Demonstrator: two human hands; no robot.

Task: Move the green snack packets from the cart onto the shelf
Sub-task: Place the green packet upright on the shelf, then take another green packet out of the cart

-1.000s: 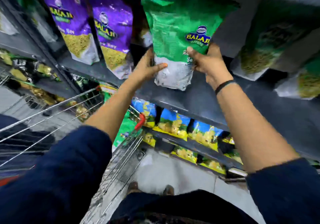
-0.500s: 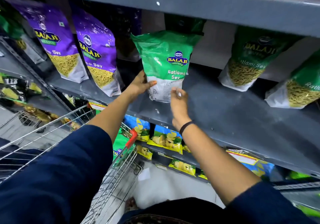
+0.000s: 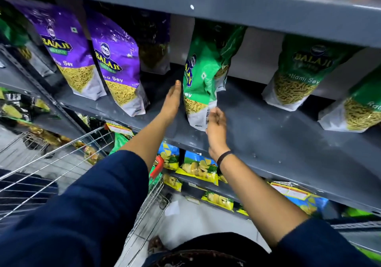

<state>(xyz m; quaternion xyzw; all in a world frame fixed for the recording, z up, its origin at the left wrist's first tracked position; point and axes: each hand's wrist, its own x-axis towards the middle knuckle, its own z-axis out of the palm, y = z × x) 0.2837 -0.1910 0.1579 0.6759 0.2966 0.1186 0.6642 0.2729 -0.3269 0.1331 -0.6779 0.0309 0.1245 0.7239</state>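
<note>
Standing upright on the grey shelf [image 3: 268, 143], a green snack packet [image 3: 201, 75] is turned with its narrow edge toward the camera, and a second green packet [image 3: 228, 46] stands just behind it. To its left two purple packets [image 3: 70, 50] lean in a row on the same shelf; to its right two more green packets [image 3: 299, 71] rest well apart from it, with bare shelf between. An upper shelf board [image 3: 206, 5] overhangs the packet tops. Below, a lower shelf carries blue-and-yellow chip packets [image 3: 198, 165], and a wire cart [image 3: 61, 163] with a red handle end stands at lower left, a green packet [image 3: 119, 141] partly visible in it. Both arms, in dark blue sleeves pushed to the forearm, reach forward and upward toward the front packet. The left hand [image 3: 173, 99] is flat with straight fingers together, its palm against the packet's left face. The right hand [image 3: 215, 125], a dark band at its wrist, is loosely open with fingers slightly curled, its fingertips touching the packet's lower right edge near the shelf front. Neither hand closes around the packet.
</note>
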